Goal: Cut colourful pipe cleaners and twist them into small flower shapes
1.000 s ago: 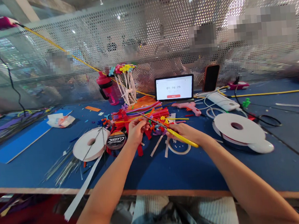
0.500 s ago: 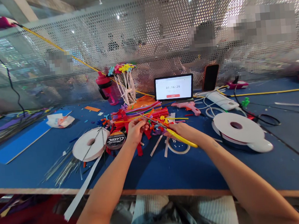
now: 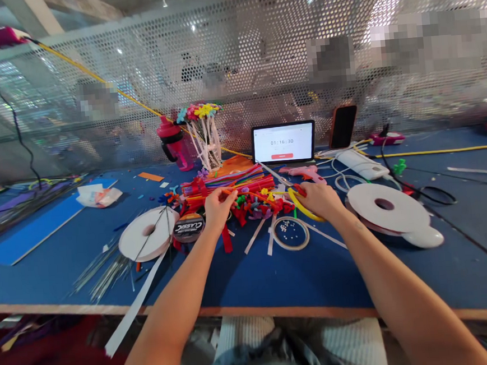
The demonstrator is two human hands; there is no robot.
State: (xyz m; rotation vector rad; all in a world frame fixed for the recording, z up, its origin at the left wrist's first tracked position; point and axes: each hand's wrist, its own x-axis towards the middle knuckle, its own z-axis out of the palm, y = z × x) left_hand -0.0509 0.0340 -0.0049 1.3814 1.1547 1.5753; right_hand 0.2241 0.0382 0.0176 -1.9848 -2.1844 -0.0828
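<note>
My right hand (image 3: 318, 199) grips yellow-handled scissors (image 3: 288, 185), whose metal blades point up and left towards the tablet. My left hand (image 3: 219, 208) rests at the front of a heap of multicoloured pipe cleaners (image 3: 227, 186), its fingers pinching an orange pipe cleaner (image 3: 232, 193). Small red and multicoloured twisted pipe-cleaner pieces (image 3: 256, 207) lie between my hands. The heap's underside is hidden behind my left hand.
Wide white tape rolls (image 3: 146, 234) (image 3: 382, 208) flank my arms, with a black tape roll (image 3: 188, 227) beside the left one. Behind stand a pink glue gun (image 3: 306, 173), a timer tablet (image 3: 283, 143), a phone (image 3: 342, 127) and a pink bottle (image 3: 171, 136).
My hands have moved apart. The right hand has drawn the scissors rightward, and their blades now point up toward the tablet. The left hand sits slightly lower on the heap.
</note>
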